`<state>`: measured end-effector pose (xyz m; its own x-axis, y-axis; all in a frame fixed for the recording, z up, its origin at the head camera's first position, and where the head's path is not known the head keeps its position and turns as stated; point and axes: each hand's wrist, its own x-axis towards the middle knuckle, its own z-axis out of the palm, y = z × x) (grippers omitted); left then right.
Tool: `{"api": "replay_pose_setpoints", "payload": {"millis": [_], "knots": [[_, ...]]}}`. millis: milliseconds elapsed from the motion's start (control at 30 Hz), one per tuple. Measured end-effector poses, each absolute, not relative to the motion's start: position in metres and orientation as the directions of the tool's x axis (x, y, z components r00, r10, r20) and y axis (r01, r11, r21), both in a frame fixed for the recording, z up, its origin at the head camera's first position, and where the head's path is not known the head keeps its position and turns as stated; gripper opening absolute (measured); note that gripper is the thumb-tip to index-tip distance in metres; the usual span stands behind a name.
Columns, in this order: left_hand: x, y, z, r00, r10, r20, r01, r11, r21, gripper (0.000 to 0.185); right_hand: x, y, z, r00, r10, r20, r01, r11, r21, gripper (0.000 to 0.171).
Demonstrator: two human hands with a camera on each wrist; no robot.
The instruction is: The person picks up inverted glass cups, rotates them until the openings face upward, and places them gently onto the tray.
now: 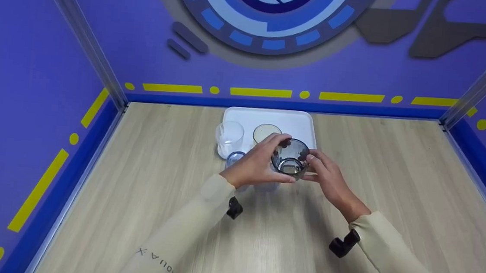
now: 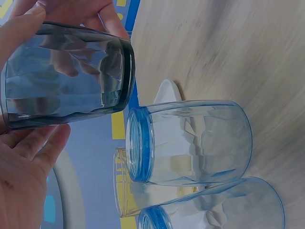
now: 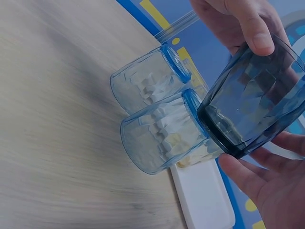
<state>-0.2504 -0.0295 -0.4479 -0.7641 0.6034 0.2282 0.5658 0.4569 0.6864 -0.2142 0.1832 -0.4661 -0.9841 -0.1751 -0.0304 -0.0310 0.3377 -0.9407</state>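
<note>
A grey-tinted drinking glass with faceted sides is held between both hands above the table, rim up. My left hand grips it from the left, thumb on the near side and fingers behind. From the right, my right hand holds it with bent fingertips, one at the lower edge. Below the glass, two light-blue tumblers stand side by side with their thick blue ends up. In the head view one blue tumbler shows beside my left wrist; the other is mostly hidden.
A white tray lies by the back wall. On it are a clear cup with a handle-like side piece and a pale yellowish glass. Wood-grain table spreads between blue-purple side walls.
</note>
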Motion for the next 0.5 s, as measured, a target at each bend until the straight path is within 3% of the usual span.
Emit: {"api": "replay_pose_setpoints", "payload": {"millis": [500], "knots": [[-0.2503,-0.0327,-0.4436,-0.769,0.61,0.191,0.547,0.474,0.69,0.095,-0.2154,0.1792,-0.4681,-0.983,-0.18,-0.033,-0.021,0.293,-0.956,0.052]]}}
